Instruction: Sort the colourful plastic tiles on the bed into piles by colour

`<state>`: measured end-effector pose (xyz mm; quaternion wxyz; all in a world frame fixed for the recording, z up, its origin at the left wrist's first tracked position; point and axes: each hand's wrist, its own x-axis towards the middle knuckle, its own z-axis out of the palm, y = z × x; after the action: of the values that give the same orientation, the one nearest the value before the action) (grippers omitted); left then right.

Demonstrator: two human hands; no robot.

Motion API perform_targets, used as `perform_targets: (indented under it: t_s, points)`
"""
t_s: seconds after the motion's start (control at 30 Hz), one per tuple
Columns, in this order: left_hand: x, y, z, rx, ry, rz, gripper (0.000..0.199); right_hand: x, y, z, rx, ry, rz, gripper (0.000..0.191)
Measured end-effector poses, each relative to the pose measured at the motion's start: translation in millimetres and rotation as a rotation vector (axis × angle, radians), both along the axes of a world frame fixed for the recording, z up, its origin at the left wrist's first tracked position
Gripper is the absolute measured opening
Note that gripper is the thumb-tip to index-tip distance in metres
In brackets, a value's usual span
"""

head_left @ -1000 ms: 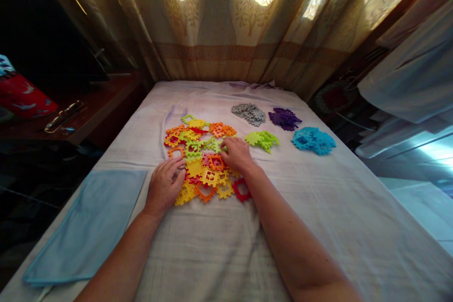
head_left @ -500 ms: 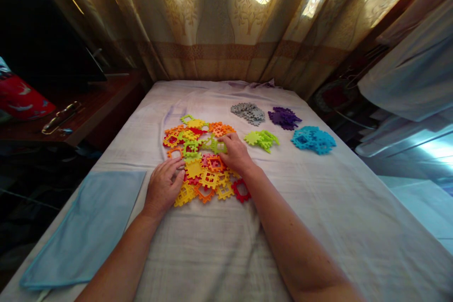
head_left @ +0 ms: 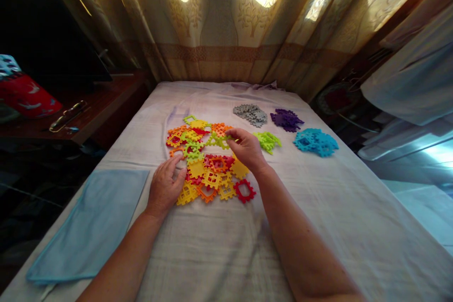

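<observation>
Hands: apart; right hand (head_left: 247, 150) has thumb and fingertips closed on green lattice pieces (head_left: 215, 140); left hand (head_left: 163, 188) lies with thumb and fingers parted at the left edge of the mixed heap (head_left: 196, 169), whether gripping any piece cannot be told. The green pieces extend leftward from the right fingertips, long axis roughly side to side, over the heap's far part; the right hand is the nearer. Beyond that hand: green pile (head_left: 269, 141), partly hidden; grey pile (head_left: 250, 114) farther out; purple pile (head_left: 286, 119) and blue pile (head_left: 316, 142) to the right. Blue cloth (head_left: 92, 226) lies left, on the pale sheet (head_left: 205, 255).
</observation>
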<state>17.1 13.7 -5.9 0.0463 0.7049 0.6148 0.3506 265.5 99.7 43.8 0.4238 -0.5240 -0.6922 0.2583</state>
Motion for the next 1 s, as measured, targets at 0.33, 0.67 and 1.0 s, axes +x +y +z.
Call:
perform_targets:
  t_s: [0.33, 0.67, 1.0]
  points:
    - [3.7, -3.6, 3.7, 0.055, 0.009, 0.024, 0.038, -32.4, -18.1, 3.6, -0.170, 0.245, 0.363, 0.019]
    - [2.6, -2.3, 0.9, 0.256, -0.014, 0.048, 0.029, -47.2, -20.2, -10.5, -0.152, 0.225, 0.227, 0.015]
    - [4.6, -1.9, 6.9, 0.278, -0.125, 0.080, 0.029, -42.7, -20.3, -1.9, -0.333, 0.329, 0.311, 0.017]
